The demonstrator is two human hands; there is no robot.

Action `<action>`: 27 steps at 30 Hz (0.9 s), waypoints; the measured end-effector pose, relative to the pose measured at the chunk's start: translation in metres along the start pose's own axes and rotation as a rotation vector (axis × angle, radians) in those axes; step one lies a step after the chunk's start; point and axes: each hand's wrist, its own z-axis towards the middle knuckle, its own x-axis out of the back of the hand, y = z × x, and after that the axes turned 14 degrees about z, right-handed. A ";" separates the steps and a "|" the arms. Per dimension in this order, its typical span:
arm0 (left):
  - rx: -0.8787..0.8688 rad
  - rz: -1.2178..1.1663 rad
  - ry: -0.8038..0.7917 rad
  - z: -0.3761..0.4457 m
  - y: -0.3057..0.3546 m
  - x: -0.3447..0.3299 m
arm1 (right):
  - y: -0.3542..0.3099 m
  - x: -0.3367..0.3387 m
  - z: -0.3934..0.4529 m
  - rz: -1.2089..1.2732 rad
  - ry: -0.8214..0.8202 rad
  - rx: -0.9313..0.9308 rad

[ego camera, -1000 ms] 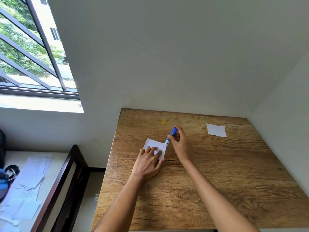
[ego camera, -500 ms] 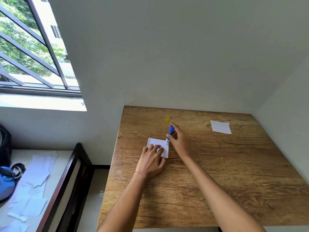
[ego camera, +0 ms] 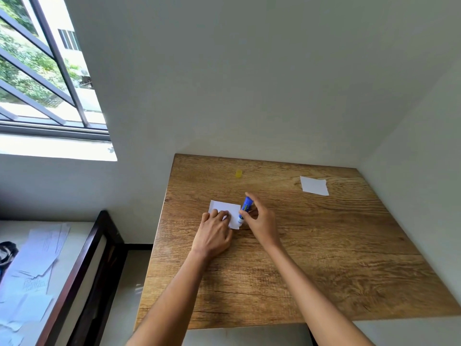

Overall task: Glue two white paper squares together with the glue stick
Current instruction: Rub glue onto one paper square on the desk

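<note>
A white paper square (ego camera: 225,209) lies on the wooden table (ego camera: 324,258) left of its middle. My left hand (ego camera: 214,236) presses flat on the square's near left part, fingers spread over it. My right hand (ego camera: 262,219) holds a blue glue stick (ego camera: 245,208) tilted, with its white tip down on the square's right edge. A second white paper square (ego camera: 314,186) lies alone near the table's far right. The glue stick's yellow cap (ego camera: 238,173) stands near the far edge.
White walls close the table in at the back and on the right. To the left, lower down, stands a dark-framed surface (ego camera: 82,265) with several loose papers (ego camera: 37,258). A window (ego camera: 37,78) is at the upper left.
The glue stick's tip has slid down the square's right edge toward me. My left hand stays pressed on the paper. The camera view has shifted a little.
</note>
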 end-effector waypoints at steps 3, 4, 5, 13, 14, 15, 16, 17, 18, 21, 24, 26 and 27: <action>0.001 -0.004 -0.002 -0.001 0.000 0.000 | -0.001 0.002 -0.006 0.008 -0.023 0.005; 0.000 -0.010 0.001 -0.001 0.000 0.000 | -0.002 0.001 -0.007 0.043 -0.011 -0.011; 0.002 -0.021 0.002 -0.001 -0.001 0.000 | -0.003 0.001 -0.008 0.101 0.024 -0.038; 0.079 -0.249 0.100 -0.001 -0.004 0.003 | -0.017 0.003 0.017 1.060 0.386 -0.509; 0.117 -0.308 0.136 0.001 -0.002 0.005 | -0.018 0.000 0.020 1.121 0.385 -0.550; 0.177 -0.411 0.164 0.006 0.000 0.007 | -0.020 -0.005 0.024 1.154 0.374 -0.580; 0.252 -0.564 0.173 0.012 0.004 0.012 | -0.021 -0.010 0.027 1.170 0.357 -0.599; 0.326 -0.739 0.167 0.020 0.008 0.018 | -0.021 -0.016 0.031 1.188 0.330 -0.611; 0.387 -0.905 0.151 0.029 0.010 0.025 | -0.022 -0.021 0.035 1.209 0.295 -0.616; 0.475 -1.238 0.126 0.056 0.011 0.042 | -0.024 -0.034 0.050 1.169 0.148 -0.599; 0.507 -1.394 0.135 0.077 0.000 0.049 | -0.024 -0.042 0.068 0.888 0.063 -0.510; 0.514 -1.383 0.112 0.089 -0.011 0.049 | -0.022 -0.044 0.083 0.692 0.036 -0.441; 0.516 -1.355 0.107 0.094 -0.018 0.048 | -0.020 -0.045 0.090 0.600 0.011 -0.405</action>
